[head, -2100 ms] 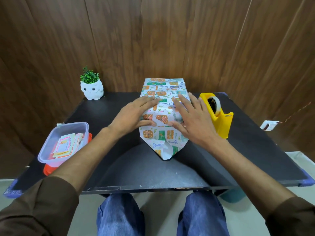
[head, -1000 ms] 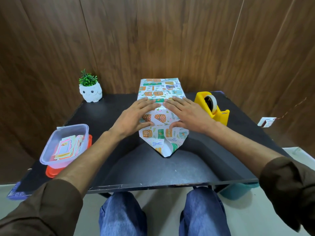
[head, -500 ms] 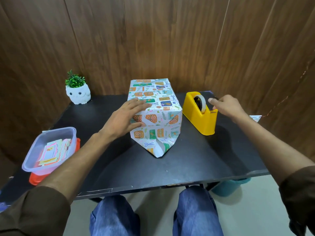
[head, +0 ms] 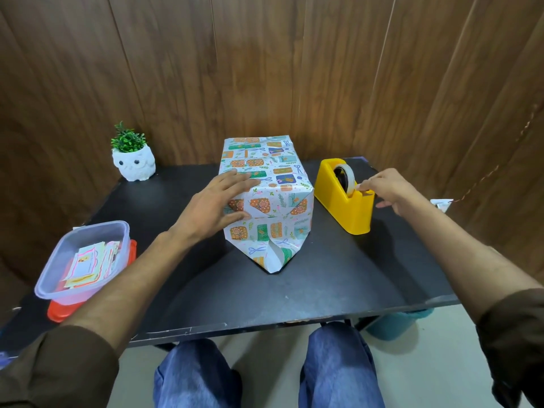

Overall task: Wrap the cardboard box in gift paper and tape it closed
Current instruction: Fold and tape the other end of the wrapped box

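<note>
Here's the box (head: 266,172), standing mid-desk, patterned paper (head: 282,219) all over its top and near face. The left hand (head: 216,206) lies flat on it, fingers straight and slightly spread across the top's near left corner, thumb laid on the near face over the folded-in paper. Side folds are tucked in on that face, meeting in a slanted crease. Down at the bottom, a pointed flap (head: 272,257) lies out on the desk (head: 338,275), tip aimed at the person, white underside showing along one edge.

Over to the right hand (head: 390,189): it's at the yellow dispenser (head: 343,206), which sits just beside the box on its right, apart from it. Thumb and forefinger come together on the tape (head: 348,178) end right at the dispenser's near top edge, pinching it, while the other fingers curl loosely below. The roll sits upright in its slot.

Around the edges: a white owl pot (head: 134,167) with a small green plant at the far left corner, against the wood wall (head: 265,69). Near left, a clear tub (head: 88,240) holding cards (head: 88,265) rests on a red lid (head: 59,313) at the desk's edge. A teal bin (head: 391,323) peeks out below the desk on the right. Brown sleeves on both forearms, blue-jeaned knees under the near edge.
</note>
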